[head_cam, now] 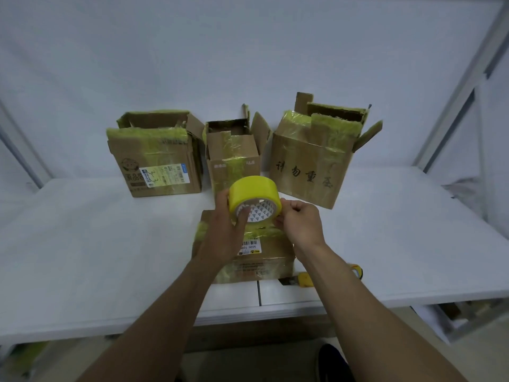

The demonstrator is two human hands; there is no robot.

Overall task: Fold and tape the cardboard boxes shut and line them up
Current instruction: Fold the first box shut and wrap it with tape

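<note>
Head view. White table (82, 244), with four cardboard boxes on it.

Far row, left to right:
- Left box (154, 161): top flaps up, yellow tape along the rims, shipping label on the near face.
- Middle box (234, 158): smaller and open, with its right flap leaning toward the right box.
- Right box (314, 164): turned at an angle, flaps partly up, handwritten characters on the near face.

The left and middle boxes stand just beside each other. I cannot tell whether the middle and right boxes touch.

The near box (256, 260) lies flat in front of the middle box, close to the table's near edge. Its top is closed, with old yellow tape and a barcode label on it. Its far edge is near the far row.

The tape roll (254, 201) is yellow and is held in the air above the far part of the near box.

The left hand (225, 232) grips the roll, thumb on the outer left side and fingers curled into the core. The right hand (300, 224) has its fingers curled and pinches at the roll's right rim. I cannot tell whether it holds a loose tape end.

A yellow knife (304, 280) lies just right of the near box, partly under the right forearm.

Open room: a wide stretch of white top lies left of the near box, and a narrower stretch right of the knife runs to the post (454, 106).
</note>
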